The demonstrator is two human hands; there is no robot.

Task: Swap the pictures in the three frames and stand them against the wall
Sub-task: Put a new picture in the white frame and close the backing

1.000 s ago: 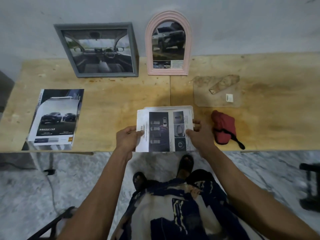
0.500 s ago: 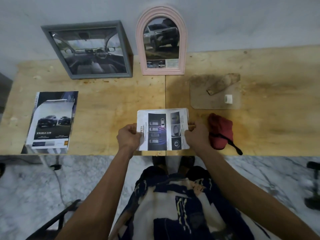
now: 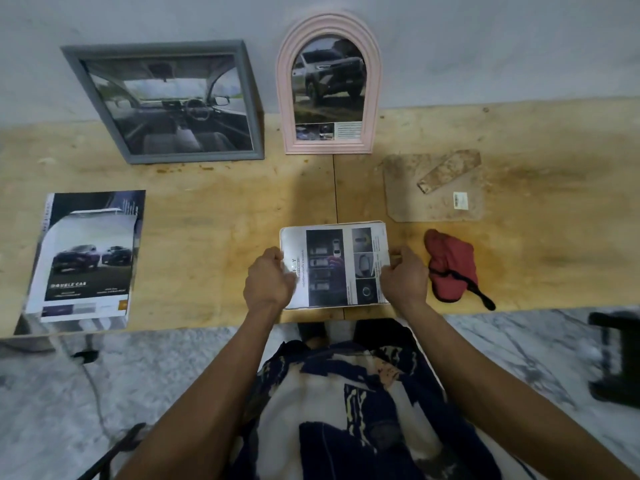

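Page (image 3: 334, 266) lifted farther in, both hands (image 3: 268, 280) pinching edges

The table (image 3: 194, 216) is bare, stained plywood, matt and rough-looking. The printed sheet (image 3: 332, 265) and brochure (image 3: 86, 258) are glossy paper (the pouch (image 3: 450, 265) is soft red cloth). The floor (image 3: 519, 344) looks like polished marble.

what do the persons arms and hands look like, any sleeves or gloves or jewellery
Both arms are bare from the bottom edge of the picture to the fingers: no sleeve shows on either. The left hand and right hand wear no gloves, and no watch, bracelet or ring is visible. Below them is a loose garment patterned in navy and cream.
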